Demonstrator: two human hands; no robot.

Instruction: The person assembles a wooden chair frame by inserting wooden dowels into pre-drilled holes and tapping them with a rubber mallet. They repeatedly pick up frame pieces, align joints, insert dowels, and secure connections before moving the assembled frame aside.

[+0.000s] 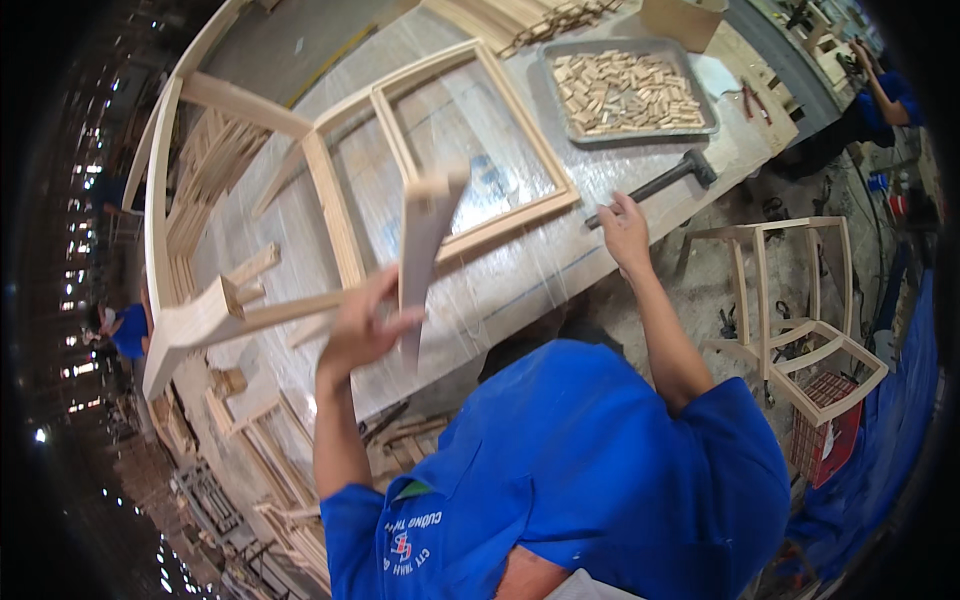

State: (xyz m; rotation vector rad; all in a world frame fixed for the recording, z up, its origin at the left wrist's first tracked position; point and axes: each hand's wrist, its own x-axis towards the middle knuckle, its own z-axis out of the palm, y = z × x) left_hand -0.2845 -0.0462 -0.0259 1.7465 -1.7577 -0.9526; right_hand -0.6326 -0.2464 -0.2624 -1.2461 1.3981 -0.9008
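My right hand [627, 236] has its fingers closed round the handle end of a dark hammer [660, 183], which lies along the near edge of the table with its head pointing away to the right. At a pale wooden chair frame [318, 185], my left hand [362, 325] grips where a rail meets an upright leg [424, 225]. The leg's raised end is blurred, and the thumb lies across its lower part. Beyond it, a rectangular wooden panel frame [518, 125] with a crossbar forms part of the assembly or rests against it; I cannot tell which.
A grey tray [713, 128] of small wooden blocks sits at the far side of the table [560, 262], near red-handled pliers [757, 102] and a cardboard box [683, 20]. Another chair frame [765, 290] stands on the right floor by a red crate [838, 445]. Other people work at both sides.
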